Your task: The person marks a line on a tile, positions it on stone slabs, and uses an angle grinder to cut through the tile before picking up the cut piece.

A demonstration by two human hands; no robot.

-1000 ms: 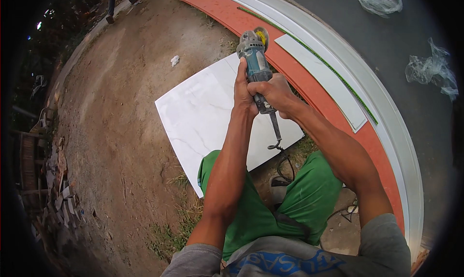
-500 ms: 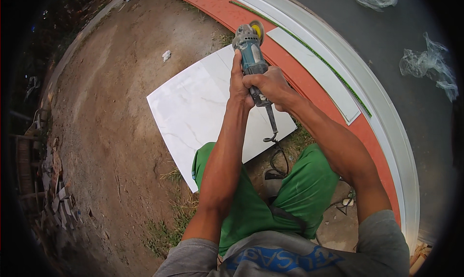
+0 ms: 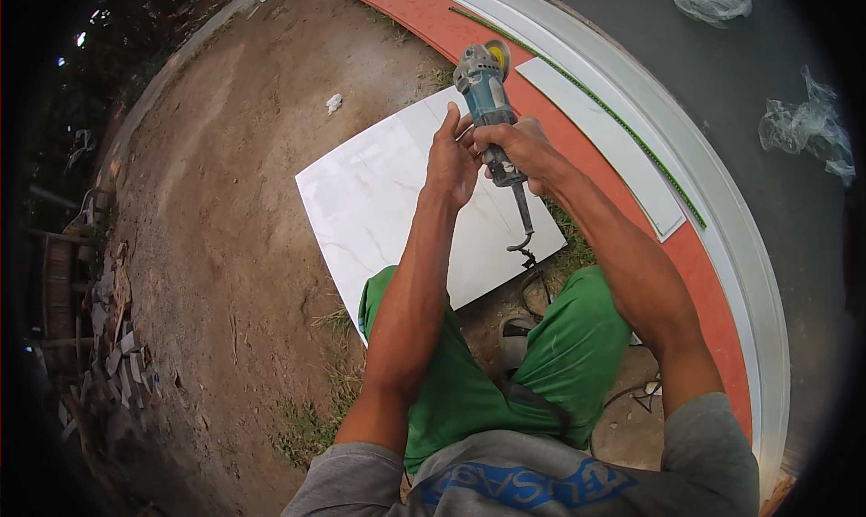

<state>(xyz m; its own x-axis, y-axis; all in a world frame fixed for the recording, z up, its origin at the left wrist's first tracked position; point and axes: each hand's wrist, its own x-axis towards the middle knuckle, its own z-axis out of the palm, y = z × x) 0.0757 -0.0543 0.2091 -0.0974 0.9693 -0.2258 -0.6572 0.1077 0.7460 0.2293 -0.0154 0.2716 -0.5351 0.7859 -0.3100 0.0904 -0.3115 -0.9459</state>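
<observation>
My right hand (image 3: 519,147) is wrapped round the rear body of a teal and grey angle grinder (image 3: 488,97). The tool points away from me above a white marbled tile (image 3: 379,201), and its yellow-centred disc (image 3: 498,57) is at the far end. Beside the grinder, on its left, my left hand (image 3: 454,161) is open with fingers apart; whether the fingertips still touch the tool is hard to see. A black cord (image 3: 523,215) hangs from the grinder's back end toward the ground between my knees.
At the right runs a reddish ledge (image 3: 622,192) carrying a narrow white tile strip (image 3: 600,143) and a long green strip (image 3: 586,93). Clear plastic wrapping (image 3: 807,129) lies on the dark pavement beyond. Bare soil (image 3: 225,201) spreads left, with rubble (image 3: 126,364) at its edge.
My left hand has loosened from the grinder's body, its fingers now apart beside it. The right hand keeps its grip. The whole view has shifted slightly.
</observation>
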